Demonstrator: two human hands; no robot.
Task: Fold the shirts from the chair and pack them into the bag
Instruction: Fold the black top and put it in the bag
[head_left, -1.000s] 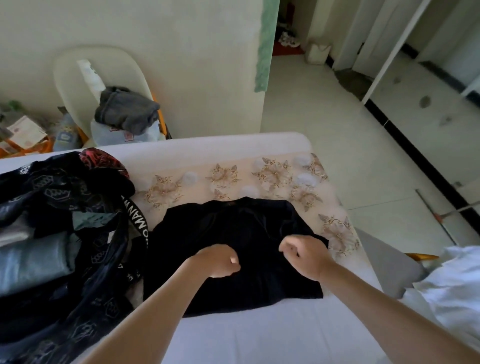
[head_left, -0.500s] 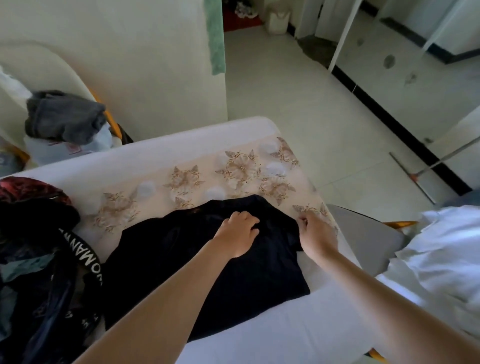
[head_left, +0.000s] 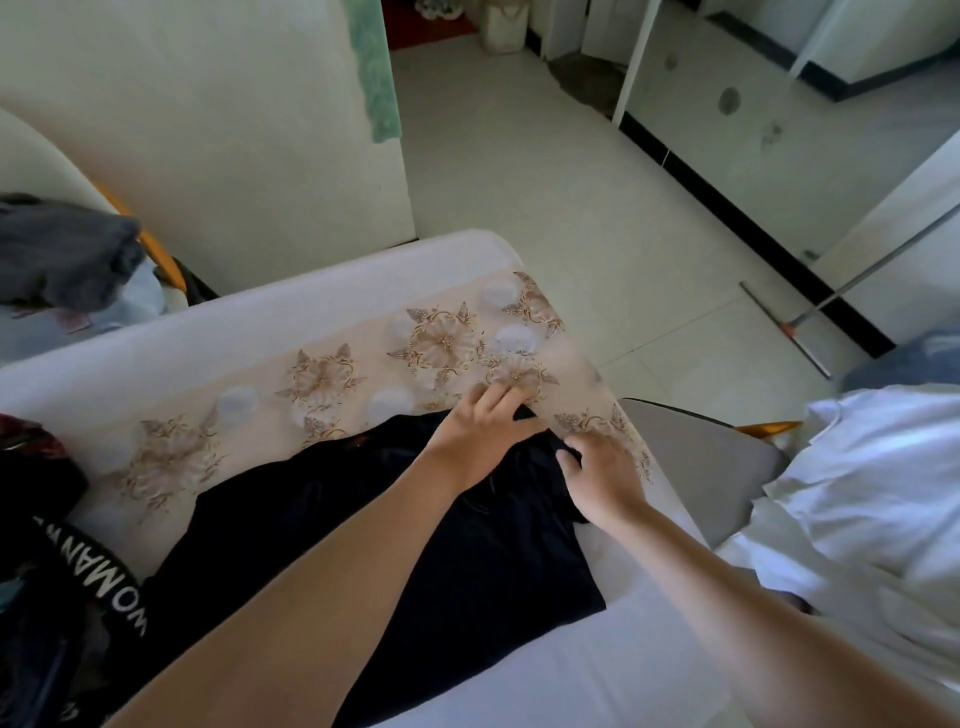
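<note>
A black shirt (head_left: 493, 571) lies partly folded on the white bed, its far edge over a floral cloth (head_left: 322, 374). My left hand (head_left: 483, 431) reaches across and pinches the shirt's far right corner. My right hand (head_left: 602, 478) sits just beside it, its thumb and fingers closed on the shirt's right edge. A black bag (head_left: 36, 623) with a lettered strap (head_left: 104, 582) lies open at the left edge. White shirts (head_left: 857, 493) are piled on a grey chair (head_left: 696, 467) to the right.
A grey garment (head_left: 57, 254) rests on a cream chair at the far left, against the wall. Tiled floor (head_left: 571, 208) stretches beyond the bed's far edge. A long-handled floor wiper (head_left: 789, 327) lies on the floor at right.
Both hands have moved from the middle of the black shirt to its far right corner and taken hold there. My view has swung right, so most of the bag is out of frame.
</note>
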